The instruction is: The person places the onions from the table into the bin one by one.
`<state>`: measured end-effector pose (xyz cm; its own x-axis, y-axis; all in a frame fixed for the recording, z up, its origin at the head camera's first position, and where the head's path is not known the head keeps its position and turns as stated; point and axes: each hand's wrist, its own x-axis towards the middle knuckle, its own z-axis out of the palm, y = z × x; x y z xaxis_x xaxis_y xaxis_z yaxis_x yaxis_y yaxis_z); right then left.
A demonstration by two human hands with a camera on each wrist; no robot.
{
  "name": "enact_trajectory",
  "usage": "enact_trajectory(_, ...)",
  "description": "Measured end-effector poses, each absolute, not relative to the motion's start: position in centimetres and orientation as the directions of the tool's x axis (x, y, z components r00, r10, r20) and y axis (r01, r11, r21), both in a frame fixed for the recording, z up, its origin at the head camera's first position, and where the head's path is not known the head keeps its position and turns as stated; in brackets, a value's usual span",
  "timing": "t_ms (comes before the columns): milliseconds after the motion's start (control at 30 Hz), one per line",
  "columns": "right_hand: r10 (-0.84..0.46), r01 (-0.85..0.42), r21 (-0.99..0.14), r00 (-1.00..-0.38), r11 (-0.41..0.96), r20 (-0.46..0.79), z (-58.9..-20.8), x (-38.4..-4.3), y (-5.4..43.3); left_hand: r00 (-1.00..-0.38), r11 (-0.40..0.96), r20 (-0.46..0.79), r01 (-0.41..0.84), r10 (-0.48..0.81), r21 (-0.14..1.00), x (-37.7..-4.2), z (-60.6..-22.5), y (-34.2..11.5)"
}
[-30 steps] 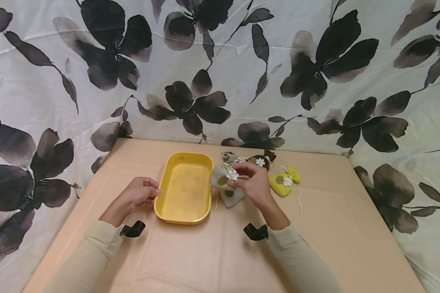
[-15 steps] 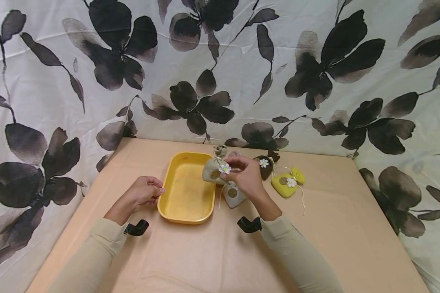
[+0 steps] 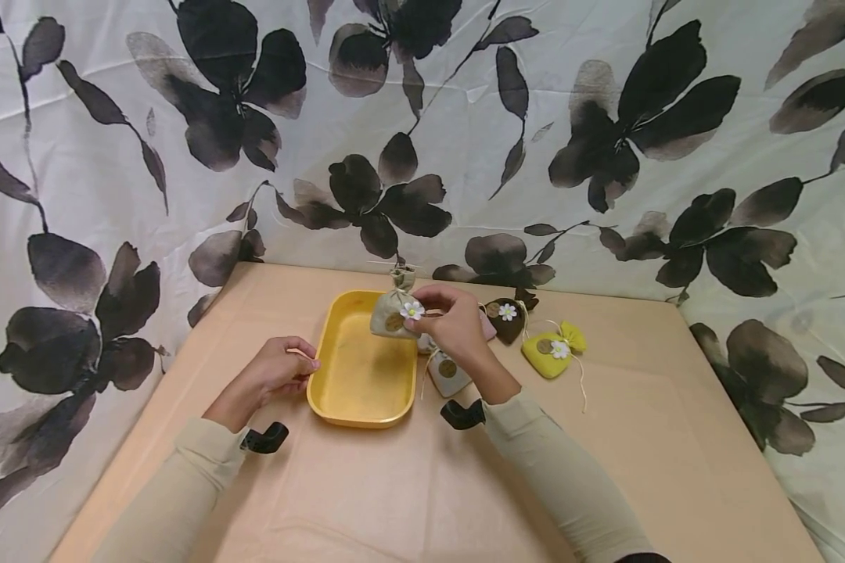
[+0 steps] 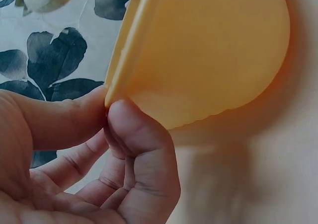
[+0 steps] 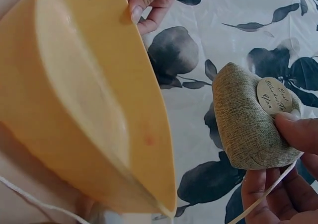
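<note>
My left hand (image 3: 278,369) pinches the left rim of a yellow tray (image 3: 362,422), thumb and forefinger meeting on its edge in the left wrist view. In my right hand (image 3: 451,324) is a small greenish-grey drawstring pouch (image 3: 387,313) with a white flower and a round tag, gripped between thumb and fingers. The pouch is over the tray's far right part in the head view. The right wrist view shows the pouch's woven cloth (image 5: 243,124) and a cord hanging from it. Inside the tray, the visible floor is bare.
Right of the tray lie a pale grey pouch (image 3: 447,377), a pink pouch (image 3: 488,324) partly behind my right hand, a dark brown pouch (image 3: 510,324) and a yellow pouch (image 3: 545,360) with a trailing cord. Floral cloth (image 3: 493,156) hangs behind the table (image 3: 662,391).
My right hand has carried the greenish-grey pouch left, from beside the tray to over its right part. The left hand keeps its hold on the rim.
</note>
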<state>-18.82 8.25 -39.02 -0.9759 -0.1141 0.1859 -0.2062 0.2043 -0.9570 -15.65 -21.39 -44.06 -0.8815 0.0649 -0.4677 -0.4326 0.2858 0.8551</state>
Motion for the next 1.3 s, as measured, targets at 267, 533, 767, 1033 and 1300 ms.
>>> enact_trajectory(267,-0.127,-0.204,-0.947,-0.976,0.248,0.177,-38.7,-19.7,6.4,-0.886,0.285,-0.46,-0.427,0.056,0.858,-15.2,-43.8,-21.4)
enact_trajectory(533,-0.078,-0.169,-0.935,-0.985,0.312,0.152,-38.6,-20.6,4.7,-0.906,0.303,-0.417,-0.378,0.074,0.875,-15.3,-43.6,-21.8)
enact_trajectory(767,-0.083,-0.187,-0.941,-0.982,0.282,0.171,-38.9,-21.7,3.8,-0.915,0.31,-0.393,-0.348,0.094,0.885,-15.2,-43.8,-21.9)
enact_trajectory(1033,-0.093,-0.194,-0.939,-0.98,0.286,0.174,-39.1,-22.8,3.1,-0.913,0.302,-0.396,-0.354,0.092,0.885,-15.4,-43.9,-21.9)
enact_trajectory(1300,-0.096,-0.193,-0.937,-0.98,0.29,0.173,-39.4,-23.5,2.5,-0.915,0.285,-0.392,-0.351,0.098,0.892,-15.4,-44.1,-22.1)
